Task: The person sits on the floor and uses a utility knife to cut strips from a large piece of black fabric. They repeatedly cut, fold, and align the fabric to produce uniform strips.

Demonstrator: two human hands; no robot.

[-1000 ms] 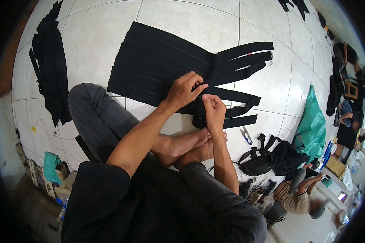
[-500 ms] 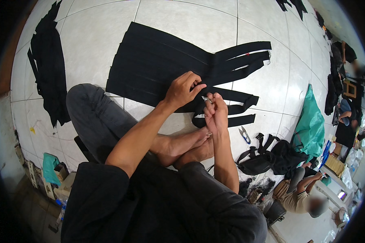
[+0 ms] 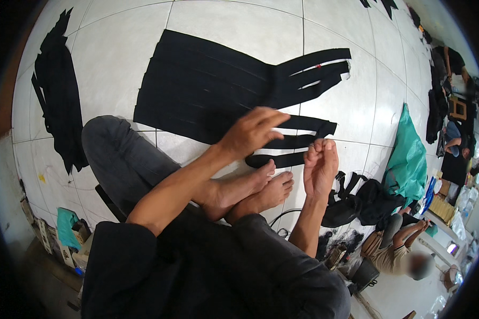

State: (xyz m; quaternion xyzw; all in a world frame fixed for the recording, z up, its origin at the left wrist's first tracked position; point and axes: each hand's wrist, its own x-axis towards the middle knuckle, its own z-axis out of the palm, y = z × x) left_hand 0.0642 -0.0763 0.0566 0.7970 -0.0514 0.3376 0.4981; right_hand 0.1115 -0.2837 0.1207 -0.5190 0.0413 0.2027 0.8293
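Observation:
Black strips of cloth (image 3: 197, 80) lie side by side on the tiled floor in front of me, joined along much of their length, with loose ends fanning out to the right. My left hand (image 3: 253, 130) is over the near side of this cloth, fingers stretched and thumb apart, holding nothing. Beside the loose strip ends (image 3: 290, 142), my right hand (image 3: 320, 165) is closed, its fingertips pressed together. Whatever it pinches, if anything, is too small to make out. My bare feet (image 3: 261, 194) rest just below the cloth.
More black cloth (image 3: 58, 95) lies at the left. On the right are a black bag (image 3: 351, 207) and a green sheet (image 3: 407, 159). A co-worker (image 3: 391, 247) sits at the lower right, with clutter around; a wooden stool (image 3: 456, 109) stands farther off.
My right hand has moved right and slightly down, away from the cloth, and now covers where the thread snips lay. My left hand has shifted down and right, its fingers straightening.

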